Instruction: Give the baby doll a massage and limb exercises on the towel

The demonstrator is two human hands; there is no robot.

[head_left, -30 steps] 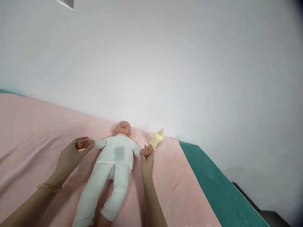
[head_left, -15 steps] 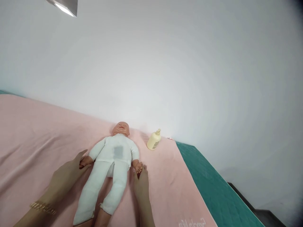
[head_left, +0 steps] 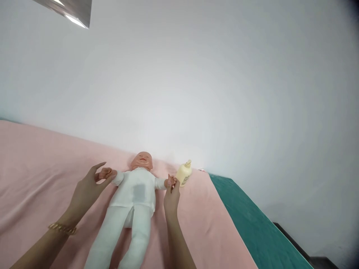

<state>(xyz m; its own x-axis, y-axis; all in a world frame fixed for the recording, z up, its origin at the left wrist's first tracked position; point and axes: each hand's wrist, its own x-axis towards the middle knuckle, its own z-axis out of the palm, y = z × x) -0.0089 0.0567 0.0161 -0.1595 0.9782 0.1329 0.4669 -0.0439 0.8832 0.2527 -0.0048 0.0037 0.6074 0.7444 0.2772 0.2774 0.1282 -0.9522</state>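
A baby doll (head_left: 139, 186) with a white cloth body and a grey patch on its chest lies face up on a pink sheet (head_left: 202, 216). My left hand (head_left: 91, 186), a gold bracelet at its wrist, is closed around the doll's hand on the left side, thumb in front and fingers behind. On the other side my right hand (head_left: 172, 198) pinches the doll's other hand between thumb and fingers. Both doll arms are raised outward from its body. The doll's feet are out of the frame.
A pale yellow pump bottle (head_left: 183, 174) stands just beyond my right hand, close to the wall (head_left: 224, 93). Green mattress (head_left: 246, 216) shows past the sheet's right edge. A shiny metallic fixture (head_left: 75, 11) juts in at the upper left.
Both my hands have moved up and outward with the doll's hands, lifting its arms from beside its hips to about chest level. The camera view has tilted slightly upward.
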